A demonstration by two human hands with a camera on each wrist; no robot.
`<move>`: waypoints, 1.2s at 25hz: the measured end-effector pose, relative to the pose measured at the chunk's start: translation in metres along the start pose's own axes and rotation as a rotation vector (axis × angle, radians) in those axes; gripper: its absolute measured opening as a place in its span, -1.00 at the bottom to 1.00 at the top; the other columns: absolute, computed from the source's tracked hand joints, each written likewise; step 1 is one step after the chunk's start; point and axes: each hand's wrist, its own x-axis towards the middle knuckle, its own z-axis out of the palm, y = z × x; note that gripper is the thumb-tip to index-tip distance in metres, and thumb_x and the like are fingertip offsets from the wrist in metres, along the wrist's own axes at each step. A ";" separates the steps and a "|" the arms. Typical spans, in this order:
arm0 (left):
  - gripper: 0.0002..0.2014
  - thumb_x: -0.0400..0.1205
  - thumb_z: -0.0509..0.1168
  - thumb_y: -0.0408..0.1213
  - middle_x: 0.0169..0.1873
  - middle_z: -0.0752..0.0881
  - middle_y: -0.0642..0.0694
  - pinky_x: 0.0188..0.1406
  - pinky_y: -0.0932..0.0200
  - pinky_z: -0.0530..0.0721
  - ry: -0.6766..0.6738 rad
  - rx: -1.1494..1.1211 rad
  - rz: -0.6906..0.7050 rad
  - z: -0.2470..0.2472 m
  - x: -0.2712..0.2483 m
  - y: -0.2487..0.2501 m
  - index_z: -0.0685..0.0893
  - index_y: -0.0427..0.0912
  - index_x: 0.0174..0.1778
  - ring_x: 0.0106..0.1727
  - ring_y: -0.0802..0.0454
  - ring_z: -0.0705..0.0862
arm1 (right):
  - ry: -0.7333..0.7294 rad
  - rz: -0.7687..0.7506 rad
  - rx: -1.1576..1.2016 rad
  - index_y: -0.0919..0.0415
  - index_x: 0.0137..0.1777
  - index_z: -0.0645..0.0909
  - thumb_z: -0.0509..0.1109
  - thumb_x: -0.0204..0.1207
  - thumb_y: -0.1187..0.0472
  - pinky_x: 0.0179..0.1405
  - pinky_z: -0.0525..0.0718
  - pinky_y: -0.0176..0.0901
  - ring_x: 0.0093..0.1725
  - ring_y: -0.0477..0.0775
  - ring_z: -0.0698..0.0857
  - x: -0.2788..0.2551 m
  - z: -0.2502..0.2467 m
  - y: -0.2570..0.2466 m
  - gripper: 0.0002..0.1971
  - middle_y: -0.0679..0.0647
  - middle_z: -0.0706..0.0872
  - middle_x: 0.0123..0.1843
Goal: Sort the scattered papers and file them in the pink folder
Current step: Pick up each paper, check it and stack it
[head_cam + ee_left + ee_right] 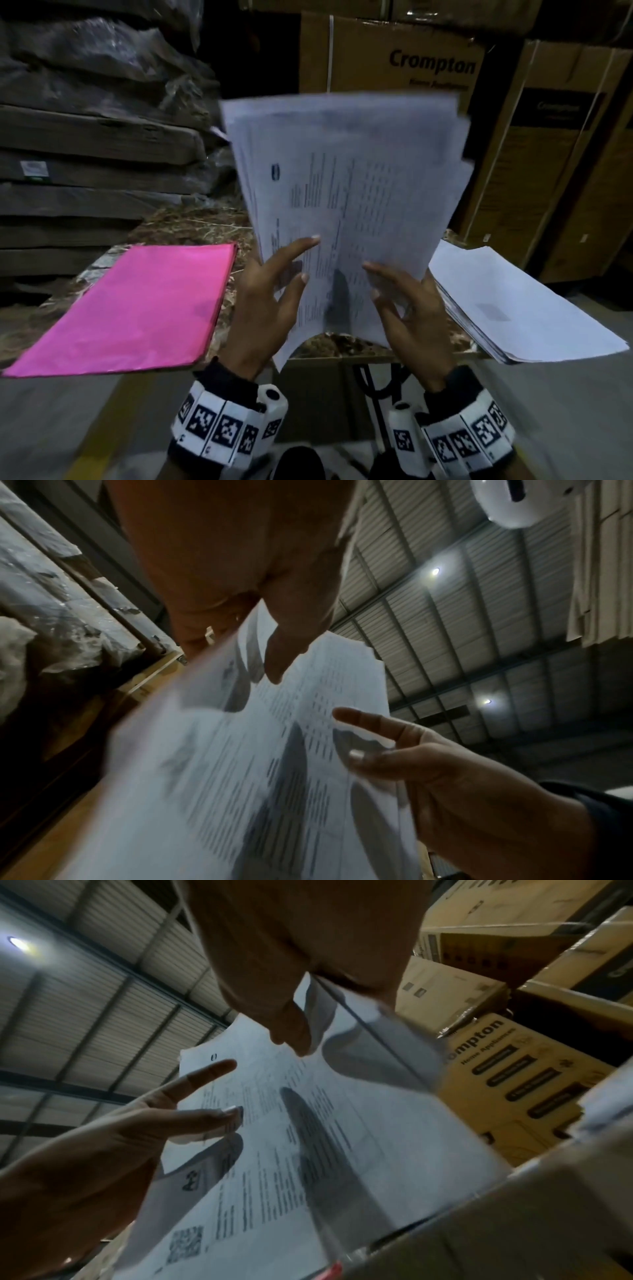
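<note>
Clearly midway, judged from how things lie. Nearest, two hands: left hand (pixel 274 291) and right hand (pixel 407 305), both raised over the near table edge, thumbs laid on the printed face and fingers behind, gripping the lower end of one sheaf of printed papers (pixel 346 192). Held upright and slightly fanned, edges not yet squared; sheet count impossible to tell, blurred by motion. Same grip confirmed from both wrist views, thumb (pixel 281 653) pressing on the text side.

Further out, flat on the table (pixel 191 226): one pink folder (pixel 137 308) to the left, closed, nothing seen sticking out of it; one second pile of white sheets (pixel 513 308) to the right, overhanging the table edge, apart from the hands. So two bundles of paper, one folder, no loose single sheets visible.

Probably done: gathering into piles. Apparently left: squaring the held sheaf, joining or ordering the two piles, opening the folder, filing.

Farthest, stacked Crompton cartons (pixel 394 58) and wrapped flat packs (pixel 96 144).
</note>
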 end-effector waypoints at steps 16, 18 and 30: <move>-0.59 0.60 0.46 -0.42 0.24 0.68 0.09 0.23 0.20 0.72 -0.038 -0.079 -0.297 0.016 -0.027 -0.028 0.74 0.27 0.13 0.29 0.27 0.64 | -0.052 0.233 0.142 -0.11 0.18 0.71 0.31 0.66 0.47 0.17 0.52 -0.63 0.37 -0.05 0.63 -0.022 0.021 0.039 -0.59 0.04 0.71 0.31; -0.62 0.61 0.47 -0.40 0.27 0.66 0.08 0.23 0.16 0.74 -0.024 -0.063 -0.297 0.014 -0.027 -0.029 0.75 0.26 0.12 0.32 0.29 0.62 | -0.041 0.233 0.155 -0.11 0.15 0.71 0.30 0.63 0.52 0.15 0.55 -0.62 0.33 -0.17 0.63 -0.021 0.018 0.035 -0.55 0.03 0.73 0.29; -0.65 0.49 0.59 -0.31 0.76 -0.06 -0.02 0.63 -0.30 0.22 0.136 0.269 -0.137 -0.023 0.003 0.002 0.80 0.21 0.09 0.75 -0.04 -0.05 | -0.090 -0.086 -0.252 0.08 -0.14 0.84 0.36 0.24 0.59 -0.24 0.72 -0.14 -0.10 0.12 0.77 0.033 -0.035 0.019 -0.57 -0.09 0.80 -0.08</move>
